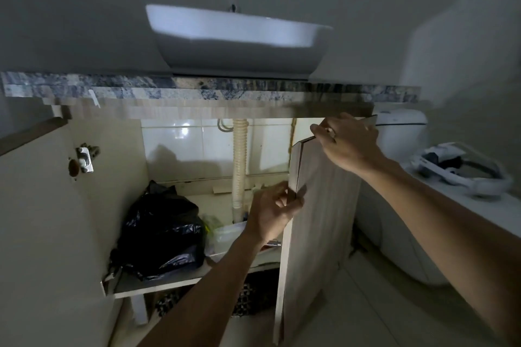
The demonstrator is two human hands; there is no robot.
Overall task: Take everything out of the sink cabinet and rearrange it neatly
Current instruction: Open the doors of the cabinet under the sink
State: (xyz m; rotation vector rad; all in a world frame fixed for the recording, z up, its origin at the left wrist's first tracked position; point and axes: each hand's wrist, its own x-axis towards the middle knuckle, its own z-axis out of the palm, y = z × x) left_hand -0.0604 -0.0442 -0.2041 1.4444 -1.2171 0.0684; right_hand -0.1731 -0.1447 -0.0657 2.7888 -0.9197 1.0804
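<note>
- Left hand (272, 213) grips the free vertical edge of the right cabinet door (318, 220), fingers curled round it.
- Right hand (345, 139) pinches that door's top edge, above and right of the left hand.
- Left of the left hand, a black plastic bag (163, 231) sits on the cabinet shelf (158, 280); a clear bag (225, 234) lies between them.
- Behind the left hand, a corrugated drain hose (239, 163) runs down.

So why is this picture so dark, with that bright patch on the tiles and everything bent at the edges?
Head view: the room is dim; a glare spot sits on the back tiles inside the cabinet; the black bag loses detail in shadow; the countertop smears blockily; the wide lens bows the edges.
</note>
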